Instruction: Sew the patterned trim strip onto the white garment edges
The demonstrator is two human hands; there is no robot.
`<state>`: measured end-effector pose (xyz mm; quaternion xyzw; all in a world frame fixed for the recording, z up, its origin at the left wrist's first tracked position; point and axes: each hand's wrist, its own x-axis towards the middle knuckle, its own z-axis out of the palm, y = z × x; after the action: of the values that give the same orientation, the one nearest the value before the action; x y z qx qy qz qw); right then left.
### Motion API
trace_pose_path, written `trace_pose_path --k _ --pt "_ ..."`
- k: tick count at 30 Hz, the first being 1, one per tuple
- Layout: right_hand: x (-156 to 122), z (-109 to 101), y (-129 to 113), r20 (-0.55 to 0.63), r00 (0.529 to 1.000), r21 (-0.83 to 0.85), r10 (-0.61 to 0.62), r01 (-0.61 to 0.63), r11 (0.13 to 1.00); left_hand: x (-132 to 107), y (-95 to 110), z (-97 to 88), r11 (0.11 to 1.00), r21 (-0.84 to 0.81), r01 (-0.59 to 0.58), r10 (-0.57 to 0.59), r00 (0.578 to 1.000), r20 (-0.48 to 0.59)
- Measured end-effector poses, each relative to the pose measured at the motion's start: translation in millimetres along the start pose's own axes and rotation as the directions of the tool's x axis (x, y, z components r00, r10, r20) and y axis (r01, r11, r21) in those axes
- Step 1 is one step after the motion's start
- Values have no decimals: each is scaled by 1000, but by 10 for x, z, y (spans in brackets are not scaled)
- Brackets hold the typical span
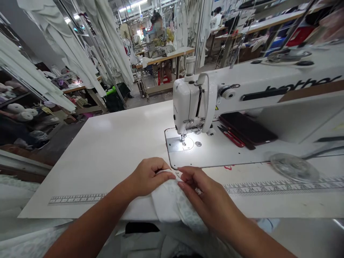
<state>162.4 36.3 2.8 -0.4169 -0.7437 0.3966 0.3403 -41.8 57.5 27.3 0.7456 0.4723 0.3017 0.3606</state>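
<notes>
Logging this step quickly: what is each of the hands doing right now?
Left hand: closed, pinching the white cloth near its top edge.
Right hand: closed, pinching the same white cloth beside it.

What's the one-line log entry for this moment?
left hand: pinches white fabric | right hand: pinches same fabric | fabric: short of needle | red scissors: on machine bed

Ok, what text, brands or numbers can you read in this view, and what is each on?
"brother": on the arm of the white sewing machine, letters partly blurred.
Numerals on the printed ruler strip at the edge of the table: too small to read.
Mark on the yellow sticker on the machine head: too small to read.
No text on the white fabric pinched by the left hand and right hand.
</notes>
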Motion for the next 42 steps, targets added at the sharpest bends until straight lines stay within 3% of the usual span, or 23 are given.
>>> trace_pose_path --k 5,8,12,15,20,24,29,32,36,39,42 --pt "6 -8 -14 -17 1000 -18 3 -3 1000 -11 -61 17 987 -162 -8 5 1000 -20" --pt "5 -7 -12 -24 1000 -30 -4 4 1000 -15 -32 4 991 -128 -40 44 999 29" --pt "-3 -6 -10 -20 1000 -11 18 -18 1000 -15 41 -11 996 -62 -68 68 998 -6" --pt "7 -21 -27 -6 998 -10 56 -56 998 4 57 -12 998 -54 -15 15 1000 -11" --pt "103 -108 -52 24 991 -83 135 -133 988 171 31 11 981 -69 183 -187 981 -50" --pt "251 -210 -7 39 983 -268 181 -164 949 441 -63 72 981 96 171 -169 985 -27" --pt "446 -278 117 87 965 -544 246 -161 824 759 -191 170 921 368 123 -124 992 -22" --pt "523 -328 153 165 965 -602 203 -64 796 770 -156 279 873 475 110 -80 993 -82" --pt "542 -466 204 336 941 -589 48 171 790 540 -97 498 789 609 79 -32 996 -87" --pt "507 -547 316 410 893 -537 -185 400 742 419 -166 578 694 717 -61 142 989 -53" --pt "489 -556 433 367 856 -570 -366 517 638 500 -294 514 630 735 -251 334 942 35"
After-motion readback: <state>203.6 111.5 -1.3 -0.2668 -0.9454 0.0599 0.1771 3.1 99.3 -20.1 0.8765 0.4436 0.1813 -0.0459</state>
